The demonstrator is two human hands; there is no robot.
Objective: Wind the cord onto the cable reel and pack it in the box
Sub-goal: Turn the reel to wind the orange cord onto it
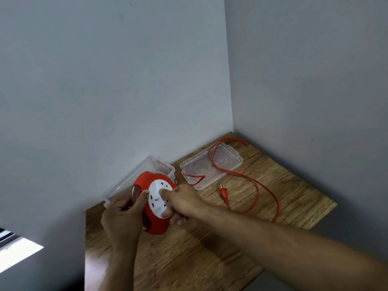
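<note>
A red cable reel (155,224) with a white round socket face (156,201) is held above the wooden table (210,248). My left hand (122,219) grips its left side, thumb on the rim. My right hand (184,202) holds the right side, fingers pressed on the white face. The red cord (266,190) runs from the reel across the table in loose loops, over the clear lid (210,166). Its plug (224,193) lies flat on the table. The clear plastic box (144,171) stands behind the reel against the wall.
The table sits in a corner between two grey walls. Its right edge and front edge drop off to the floor. A bright window strip shows at the lower left.
</note>
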